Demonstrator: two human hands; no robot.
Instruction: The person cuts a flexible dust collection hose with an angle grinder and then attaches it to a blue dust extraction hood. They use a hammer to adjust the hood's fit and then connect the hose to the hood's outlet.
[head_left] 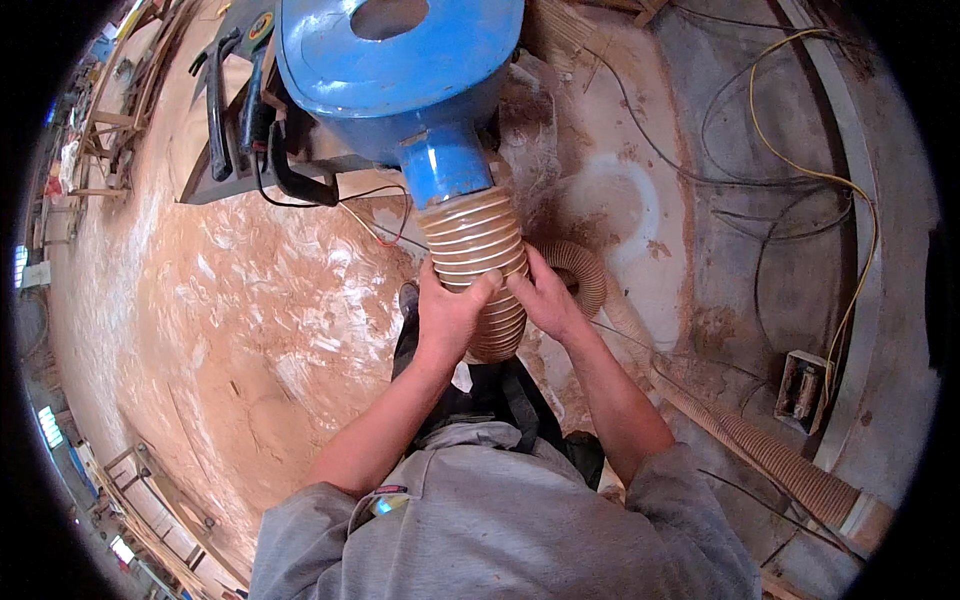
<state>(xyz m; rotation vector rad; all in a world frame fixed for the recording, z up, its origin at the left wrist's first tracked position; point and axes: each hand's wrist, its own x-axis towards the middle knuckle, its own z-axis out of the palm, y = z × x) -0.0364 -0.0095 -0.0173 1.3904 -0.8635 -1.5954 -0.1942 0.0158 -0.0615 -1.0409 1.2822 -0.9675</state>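
A wide ribbed flexible hose (470, 235), tan and see-through, meets the blue metal outlet pipe (445, 168) of a blue machine housing (400, 70). Both my hands grip the hose below that joint. My left hand (455, 308) is wrapped round its left side, thumb lying across the front. On the right side, my right hand (545, 295) closes round it with the thumb in front, the two thumbs nearly meeting. Whether the hose end sits over the pipe or just against its edge I cannot tell. The far-side fingers are hidden behind the hose.
Behind my right hand the ribbed hose (580, 275) curls. Another length (760, 440) runs along the floor to the lower right. Black cables and a yellow cable (872, 210) lie at right, by a small box (802, 390). Dust and shavings cover the floor (250, 320) at left.
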